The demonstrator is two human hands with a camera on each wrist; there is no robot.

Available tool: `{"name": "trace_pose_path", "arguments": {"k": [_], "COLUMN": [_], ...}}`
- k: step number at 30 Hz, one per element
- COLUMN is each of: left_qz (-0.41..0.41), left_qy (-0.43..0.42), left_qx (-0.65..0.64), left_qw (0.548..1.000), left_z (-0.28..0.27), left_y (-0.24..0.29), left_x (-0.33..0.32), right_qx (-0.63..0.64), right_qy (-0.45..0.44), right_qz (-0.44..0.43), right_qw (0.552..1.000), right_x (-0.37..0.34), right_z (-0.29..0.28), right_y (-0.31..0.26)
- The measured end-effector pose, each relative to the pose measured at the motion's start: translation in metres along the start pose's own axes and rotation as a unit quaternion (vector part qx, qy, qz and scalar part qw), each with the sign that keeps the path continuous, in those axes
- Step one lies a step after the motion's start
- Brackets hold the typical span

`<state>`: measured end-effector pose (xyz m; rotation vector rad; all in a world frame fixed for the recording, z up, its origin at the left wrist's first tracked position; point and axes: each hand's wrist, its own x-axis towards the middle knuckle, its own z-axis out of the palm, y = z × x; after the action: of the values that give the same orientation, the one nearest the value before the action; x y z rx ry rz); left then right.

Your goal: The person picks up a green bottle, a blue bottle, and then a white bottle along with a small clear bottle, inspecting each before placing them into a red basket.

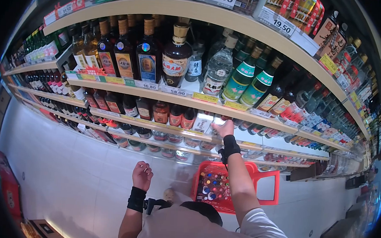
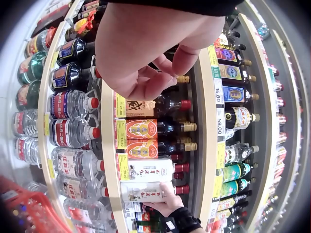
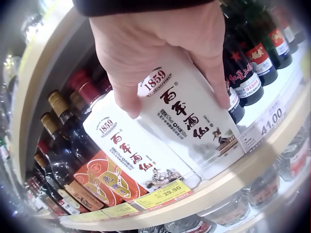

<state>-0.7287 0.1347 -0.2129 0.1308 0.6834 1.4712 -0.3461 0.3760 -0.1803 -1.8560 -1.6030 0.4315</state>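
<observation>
My right hand (image 3: pixel 160 53) grips a white bottle (image 3: pixel 194 121) with dark lettering by its upper part, thumb and fingers on opposite sides; the bottle stands on a lower shelf. A matching white bottle (image 3: pixel 136 145) stands against its left side, above a yellow 29.90 tag (image 3: pixel 163 195). In the head view the right arm reaches over the basket to this shelf, the right hand (image 1: pixel 224 129) at the shelf front. My left hand (image 1: pixel 142 175) hangs in front of the shelves with fingers loosely curled, holding nothing; the left wrist view shows the same hand (image 2: pixel 150 53) close up.
A red basket (image 1: pixel 237 205) with several capped bottles stands on the floor below the right arm. Dark bottles with orange labels (image 3: pixel 107 179) flank the white ones on the left, and bottles with red stars (image 3: pixel 243 73) on the right. Full shelves (image 1: pixel 157 93) run above and below.
</observation>
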Motion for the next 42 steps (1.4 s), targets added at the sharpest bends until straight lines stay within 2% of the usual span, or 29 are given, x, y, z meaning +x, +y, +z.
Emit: {"name": "trace_pose_path", "arguments": {"k": [4,10,19,24,26,29,33,35,38,42], "left_qz": [0.002,-0.002,-0.023,-0.03,-0.033,-0.045,-0.088,-0.115,-0.144,-0.153], "left_qy": [-0.016,-0.027,-0.026,-0.026,-0.038,-0.052,-0.094,-0.134,-0.147,-0.262], "left_qx": [-0.002,-0.01,-0.01,-0.009,-0.007,0.0,0.037,0.065,0.121,0.189], "left_qw": [1.0,1.0,0.999,0.999,0.999,0.998,0.991,0.982,0.971,0.934], "left_z": [0.001,-0.007,-0.009,-0.014,-0.012,-0.006,0.011,0.022,0.047,0.09], "left_y": [0.001,0.0,0.002,0.006,0.01,0.009,0.003,-0.004,-0.023,-0.055], "left_x": [-0.001,-0.001,-0.006,-0.005,-0.002,0.0,0.009,0.013,0.018,0.026], "right_qx": [0.007,0.059,0.058,0.153,0.171,0.148,0.144,0.16,0.208,0.225], "right_qy": [0.051,0.055,0.119,0.152,0.168,0.166,0.116,0.111,0.08,0.034], "right_qz": [-0.016,-0.043,-0.047,-0.06,-0.053,-0.089,-0.068,-0.074,-0.067,-0.075], "right_qw": [0.999,0.996,0.99,0.975,0.969,0.971,0.98,0.978,0.973,0.971], "right_x": [-0.01,-0.021,-0.037,-0.056,-0.064,-0.071,-0.092,-0.106,-0.134,-0.168], "right_z": [0.005,-0.002,0.009,0.014,0.003,-0.024,-0.062,-0.076,-0.109,-0.153], "right_y": [0.005,0.0,-0.006,0.017,0.008,-0.002,-0.014,-0.019,-0.041,-0.059]}}
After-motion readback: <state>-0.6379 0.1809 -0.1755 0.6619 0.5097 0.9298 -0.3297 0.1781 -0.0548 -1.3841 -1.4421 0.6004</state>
